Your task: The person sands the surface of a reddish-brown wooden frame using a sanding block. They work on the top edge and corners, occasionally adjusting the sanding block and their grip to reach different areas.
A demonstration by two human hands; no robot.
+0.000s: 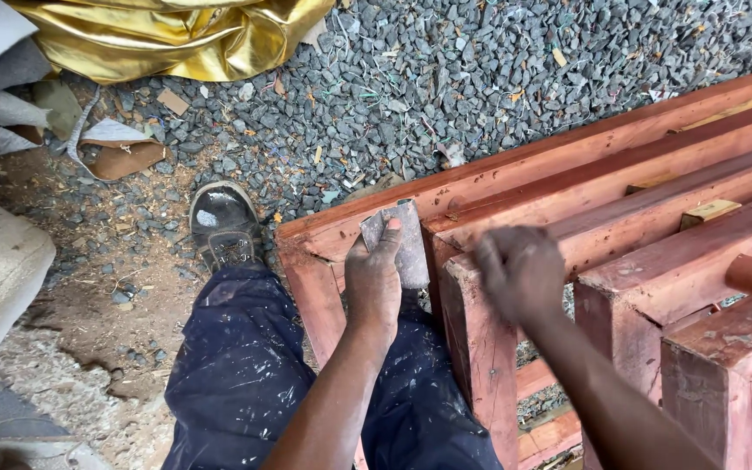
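**Sanding a red timber frame by hand**

A gold sheet [176, 35] lies crumpled on the gravel [480, 78] at upper left, above a dusty black shoe [224, 224] and paint-flecked dark trousers [237, 374]. Just right of the shoe, the person's left hand [374, 283] is closed around a grey piece of sandpaper [398, 239], thumb pressed on its face and fingers curled behind, so the sheet stands up past the fingertips against the near rail of the red wooden frame [654, 200]. To the right of that thumb, the right hand [520, 270] is blurred over the top of a frame post; its fingers look loosely curled, but whether they hold anything cannot be told. Pale wooden blocks [711, 211] sit between the rails beyond those knuckles. The work would seem to go best with the paper folded flat, pressed evenly and stroked along the grain, the free hand brushing dust from the surface.
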